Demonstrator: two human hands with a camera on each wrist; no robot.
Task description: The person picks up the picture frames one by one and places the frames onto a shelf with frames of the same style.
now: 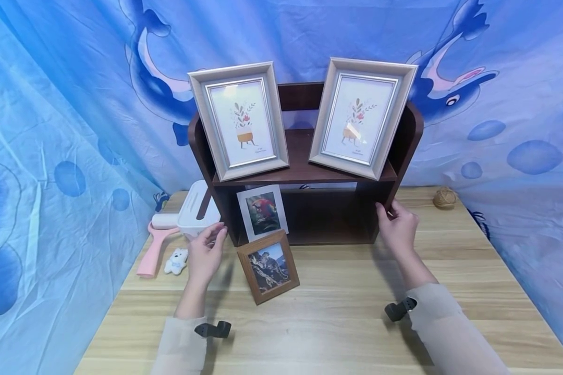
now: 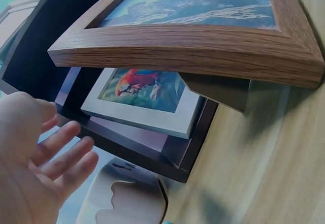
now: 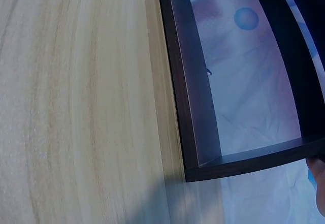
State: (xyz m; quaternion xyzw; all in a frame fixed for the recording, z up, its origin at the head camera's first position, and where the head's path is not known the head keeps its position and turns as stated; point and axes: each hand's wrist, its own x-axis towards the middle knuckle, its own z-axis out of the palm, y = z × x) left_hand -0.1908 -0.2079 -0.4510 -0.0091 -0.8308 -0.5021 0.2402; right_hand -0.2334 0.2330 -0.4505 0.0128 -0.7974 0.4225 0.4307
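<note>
Two-tier desktop shelf, hands at either side, with four picture frames

Dark brown wooden shelf unit: upper centre of the head view, upright on the wood-grain table.

Right hand: right of centre, at the unit's side panel, thumb by the front edge. A finger meets the outer face, presumably to steady it; whether thumb and fingers clamp the panel cannot be told.

Left hand: left of centre, near the opposite panel; fingers relaxed and parted, nothing gripped. Contact with the panel cannot be told.

Two silver-grey frames, and: on the upper board, turned slightly inward, probably as a matched pair.

White parrot-picture frame: lower tier, left end.

Brown wooden frame, spotted big cat: on the table before it, leaning back on its rear strut.

White slotted box, pink-handled lint roller, bear figurine: left of frame, seemingly set aside.

Twine ball: right of frame.
</note>
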